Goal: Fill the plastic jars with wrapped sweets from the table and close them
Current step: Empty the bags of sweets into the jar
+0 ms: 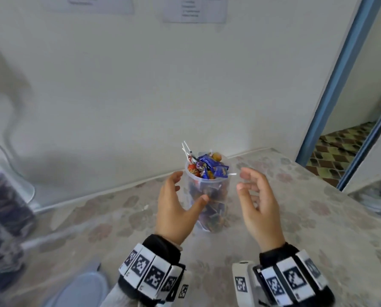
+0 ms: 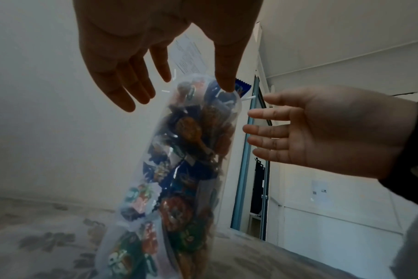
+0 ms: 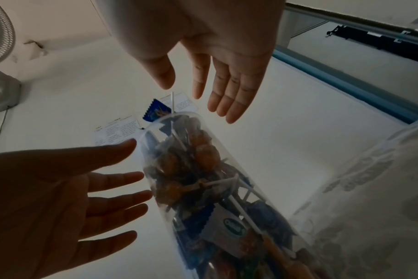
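Clear plastic jar (image 1: 209, 202), uncapped, upright on floral tablecloth (image 1: 307, 218) near the wall.

Contents: wrapped sweets (image 1: 209, 168) and lollipops heaped above the rim, white sticks protruding. Left hand (image 1: 176, 209): fingers extended, relaxed, just beside the jar's left wall; thumb possibly touching it, contact unclear. Right hand (image 1: 258, 202): fingers loosely spread, grasping nothing, just beside the jar's right. Blurred dark cylinder (image 1: 5, 196) at far left.

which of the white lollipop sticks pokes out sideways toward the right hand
The lone white lollipop stick lying level over the clear plastic jar's right rim, pointing at the right hand; the other sticks rise at the back left.
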{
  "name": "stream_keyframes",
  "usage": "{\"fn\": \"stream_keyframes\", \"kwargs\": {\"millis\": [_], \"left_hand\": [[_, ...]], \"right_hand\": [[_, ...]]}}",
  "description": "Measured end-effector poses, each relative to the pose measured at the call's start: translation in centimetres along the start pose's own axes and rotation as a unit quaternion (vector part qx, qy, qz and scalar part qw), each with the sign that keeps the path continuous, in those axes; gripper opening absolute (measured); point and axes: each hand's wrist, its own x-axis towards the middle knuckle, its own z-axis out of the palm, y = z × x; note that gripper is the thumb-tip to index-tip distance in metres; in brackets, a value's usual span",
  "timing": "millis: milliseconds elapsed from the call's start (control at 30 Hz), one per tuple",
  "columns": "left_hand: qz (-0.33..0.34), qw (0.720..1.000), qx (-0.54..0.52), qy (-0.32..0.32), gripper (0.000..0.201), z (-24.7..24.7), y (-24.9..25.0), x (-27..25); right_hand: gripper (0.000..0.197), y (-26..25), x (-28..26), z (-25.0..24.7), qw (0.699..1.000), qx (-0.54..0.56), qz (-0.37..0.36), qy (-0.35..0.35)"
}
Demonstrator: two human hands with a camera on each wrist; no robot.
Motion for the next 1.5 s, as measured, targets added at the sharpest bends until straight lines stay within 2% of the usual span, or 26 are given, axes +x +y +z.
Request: {"fn": "stream_keyframes", "kwargs": {"millis": [167,333,433,533,833,1067,1367,1500], "left_hand": [[-0.023,0.998,-0.032,-0.053,0.090,0.4,0.0,1.5],[-0.001,0.994,-0.072,-0.077,0.069,0.6,0.5,2.0],[0.001,0.993,-0.092,-0.070,0.067,1.0,0.2,2.4],[0.002,0.994,-0.098,-0.038,0.070,1.6,0.1,2.5],[-0.012,0.993,-0.110,0.050,0.072,1.8,0.4,1.5],[-0.019,0.988,-0.083,0.132,0.093,-1.0,0.4,-1.4],[-0.047,0.975,-0.057,0.208,0.088,-3.2,2.0,-6.6],[-0.063,0.974,-0.059,0.211,0.092,-2.8,2.0,-7.9]], "right_hand": [[0.037,0.8,2.1,1.8,0.995,0.086,0.015,-0.042],[0.064,1.3,3.4,2.9,0.978,0.172,0.007,-0.118],[0.076,1.6,3.7,3.1,0.966,0.210,0.016,-0.149],[0.084,1.8,4.2,3.0,0.959,0.224,0.022,-0.172],[0.080,2.1,5.1,2.9,0.940,0.239,0.011,-0.242],[0.081,0.7,3.8,4.6,0.897,0.296,0.014,-0.330],[0.087,-1.0,0.9,5.5,0.830,0.355,0.019,-0.430],[0.087,-1.0,0.1,4.8,0.817,0.357,0.030,-0.451]]}}
